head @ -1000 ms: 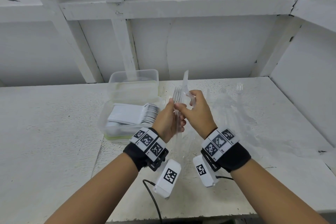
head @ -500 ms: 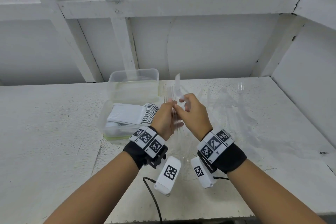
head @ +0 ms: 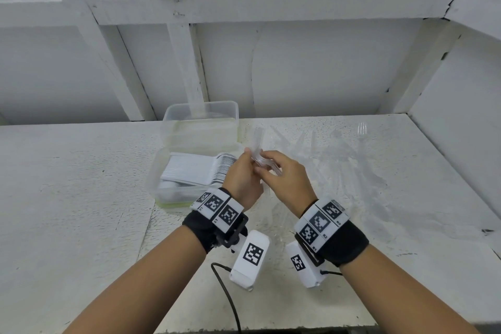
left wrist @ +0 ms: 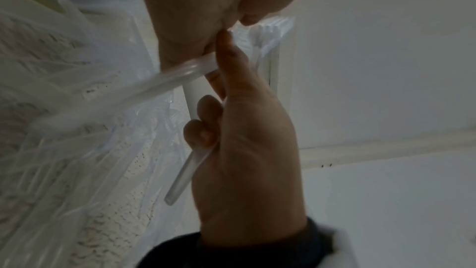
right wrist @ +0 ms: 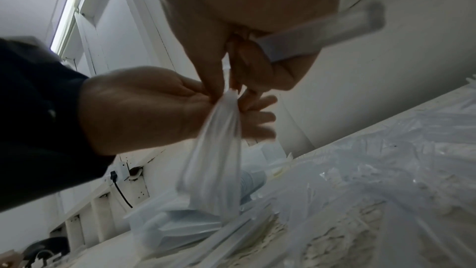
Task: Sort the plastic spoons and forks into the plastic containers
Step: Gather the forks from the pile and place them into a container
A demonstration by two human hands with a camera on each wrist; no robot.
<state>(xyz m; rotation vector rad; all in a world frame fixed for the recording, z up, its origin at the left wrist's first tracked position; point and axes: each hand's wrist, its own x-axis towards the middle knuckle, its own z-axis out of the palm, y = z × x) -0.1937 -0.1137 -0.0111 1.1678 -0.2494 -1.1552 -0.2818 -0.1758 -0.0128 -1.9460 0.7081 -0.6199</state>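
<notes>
My left hand (head: 245, 171) grips a small bundle of clear plastic cutlery (head: 257, 141) upright above the table; its handles (left wrist: 180, 178) stick out below the curled fingers. My right hand (head: 279, 175) meets it from the right and pinches one clear utensil (right wrist: 322, 32) against the bundle (right wrist: 213, 150). Fork or spoon, I cannot tell. The near container (head: 156, 184) holds stacked white cutlery. The far container (head: 200, 114) behind it looks empty.
Many loose clear utensils (head: 325, 163) lie scattered on the white table (head: 67, 198) right of the containers, with one fork (head: 362, 127) far back. A wall and beams close the back and right side. A black cable (head: 227, 295) hangs at the front edge.
Both hands have dropped a little lower. The utensil that my right hand held high above the bundle now lies down against it, and the hands stay pressed together.
</notes>
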